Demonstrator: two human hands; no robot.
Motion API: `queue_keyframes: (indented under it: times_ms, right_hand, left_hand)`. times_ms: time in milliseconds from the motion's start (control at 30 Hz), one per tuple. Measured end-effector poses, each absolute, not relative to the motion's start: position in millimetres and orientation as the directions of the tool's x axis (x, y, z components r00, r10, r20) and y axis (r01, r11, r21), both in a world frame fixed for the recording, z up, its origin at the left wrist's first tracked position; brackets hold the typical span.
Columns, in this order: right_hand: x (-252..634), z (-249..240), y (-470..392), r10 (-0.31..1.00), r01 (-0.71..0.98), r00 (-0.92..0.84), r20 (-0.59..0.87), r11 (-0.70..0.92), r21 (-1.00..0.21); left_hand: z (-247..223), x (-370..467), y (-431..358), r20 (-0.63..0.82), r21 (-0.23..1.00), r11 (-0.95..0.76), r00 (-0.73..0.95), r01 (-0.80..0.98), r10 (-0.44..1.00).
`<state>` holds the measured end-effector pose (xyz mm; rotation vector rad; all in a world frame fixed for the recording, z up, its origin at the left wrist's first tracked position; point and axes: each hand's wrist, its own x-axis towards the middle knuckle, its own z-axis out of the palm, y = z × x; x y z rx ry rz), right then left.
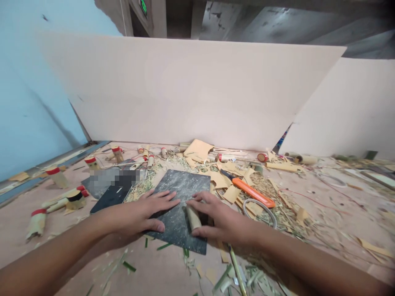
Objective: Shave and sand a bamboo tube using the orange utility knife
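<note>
**Bamboo tube gripped by the right hand on a dark sheet**

In the head view, a pinkish-tan work surface spreads out beneath both arms, strewn with straw-coloured shavings, green slivers and yellow scraps. Along its far side a broad pale panel stands leaning, with a second panel behind it to the right. A light-blue wall rises at the left; above are grey beams and a small lit green sign.

Several red-topped tubes stand or lie toward the left, near a black-banded tube and a flat black slab. Right of the sheet, an orange-handled cutter rests on the litter, with a pale ring just beside it.

The bare bamboo tube is on the right-hand part of the sheet, between the two hands and against the right one. That hand grasps it, fingers over the far end and thumb at the near end. The left hand is free of any hold, laid palm down with fingers spread on the sheet's left side, apart from the tube.
</note>
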<state>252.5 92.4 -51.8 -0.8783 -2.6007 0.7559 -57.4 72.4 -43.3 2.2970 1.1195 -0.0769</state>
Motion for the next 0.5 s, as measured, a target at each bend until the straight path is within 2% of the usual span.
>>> queue_keyframes:
  times_ms: [133,200,300,433,500]
  right_hand:
    - [248.9,-53.3,96.4,0.778,0.652,-0.602,0.18,0.609,-0.451]
    - [246.5,-52.8,96.1,0.739,0.621,-0.65,0.177,0.651,-0.436]
    - [243.1,-52.6,93.8,0.603,0.49,-0.785,0.145,0.746,-0.451]
    - [243.1,-55.5,97.2,0.702,0.587,-0.685,0.193,0.689,-0.425]
    - [243.7,-56.7,97.9,0.677,0.555,-0.712,0.19,0.707,-0.439]
  left_hand:
    - [-45.3,-58.5,72.7,-0.269,0.47,-0.496,0.654,0.73,0.707]
    - [-48.5,-60.3,72.8,-0.239,0.478,-0.515,0.67,0.711,0.703]
    - [-55.0,-64.3,73.2,-0.185,0.481,-0.517,0.658,0.708,0.73]
    - [-61.4,-67.9,73.8,-0.162,0.474,-0.49,0.619,0.732,0.768]
    - [-62.3,-68.3,74.1,-0.155,0.477,-0.498,0.627,0.724,0.763]
